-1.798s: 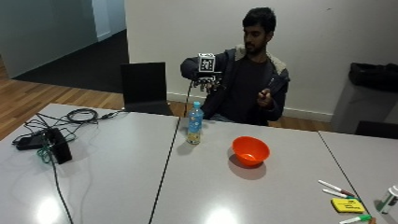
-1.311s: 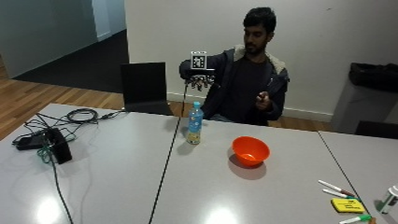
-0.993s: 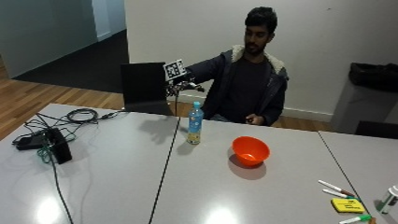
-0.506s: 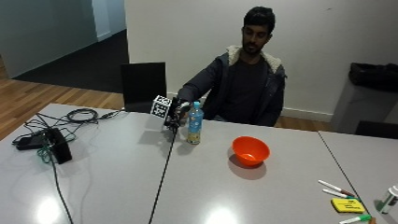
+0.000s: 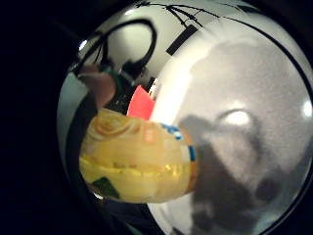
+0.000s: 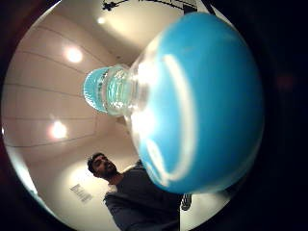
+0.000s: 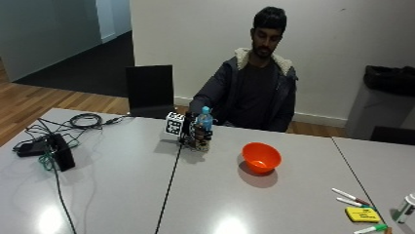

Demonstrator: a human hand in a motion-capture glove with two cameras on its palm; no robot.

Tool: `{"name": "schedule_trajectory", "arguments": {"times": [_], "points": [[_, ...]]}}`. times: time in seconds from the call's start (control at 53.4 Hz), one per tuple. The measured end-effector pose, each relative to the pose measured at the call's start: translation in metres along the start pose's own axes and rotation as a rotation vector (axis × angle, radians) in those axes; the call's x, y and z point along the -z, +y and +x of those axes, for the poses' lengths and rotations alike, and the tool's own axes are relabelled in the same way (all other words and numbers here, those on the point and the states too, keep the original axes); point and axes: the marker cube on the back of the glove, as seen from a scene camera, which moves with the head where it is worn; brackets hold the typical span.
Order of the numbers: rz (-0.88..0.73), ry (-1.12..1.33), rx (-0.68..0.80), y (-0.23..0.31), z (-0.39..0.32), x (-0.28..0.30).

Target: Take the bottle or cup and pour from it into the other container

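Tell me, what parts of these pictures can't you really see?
- Whether the gloved right hand really grips the bottle: in the outside view it is small and dark against the bottle.
- How full the bottle is: its yellow label covers it in the little finger side palm view.
- What is inside the orange bowl: too small in the outside view.
- The things at the table's far corner: too small to name.

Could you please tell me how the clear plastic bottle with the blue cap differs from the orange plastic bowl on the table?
The clear plastic bottle with the blue cap is tall, narrow and capped; the orange plastic bowl is low, wide and open-topped. The bottle carries a yellow label; the bowl is plain orange. The gloved right hand is at the bottle, while the bowl sits apart, untouched. Both stand upright on the grey table.
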Motion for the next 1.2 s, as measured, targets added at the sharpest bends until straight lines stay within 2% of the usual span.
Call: {"name": "schedule_trajectory", "arguments": {"times": [0.356,0.393,0.468,0.524,0.581,0.656,0.674,0.73,0.805,0.862,0.937,1.011,1.086,1.199], "points": [[0.058,0.028,-0.005,0.006,-0.009,-0.002],[0.067,0.036,0.021,0.007,-0.014,-0.001],[0.034,0.062,0.181,0.017,-0.025,0.006],[0.104,0.094,0.115,0.011,-0.046,0.006],[0.152,0.143,0.088,0.0,-0.071,0.006],[-0.016,0.259,0.218,0.014,-0.088,0.016],[-0.013,0.289,0.218,0.013,-0.094,0.016],[0.147,0.358,0.127,-0.003,-0.12,0.008],[0.102,0.448,0.158,-0.001,-0.139,0.008],[0.17,0.494,0.144,-0.002,-0.151,0.002],[0.228,0.579,0.201,-0.022,-0.167,-0.007],[0.151,0.678,0.193,-0.022,-0.181,-0.013],[0.212,0.774,0.205,-0.035,-0.195,-0.029],[0.035,0.922,0.152,-0.033,-0.213,-0.047]]}}
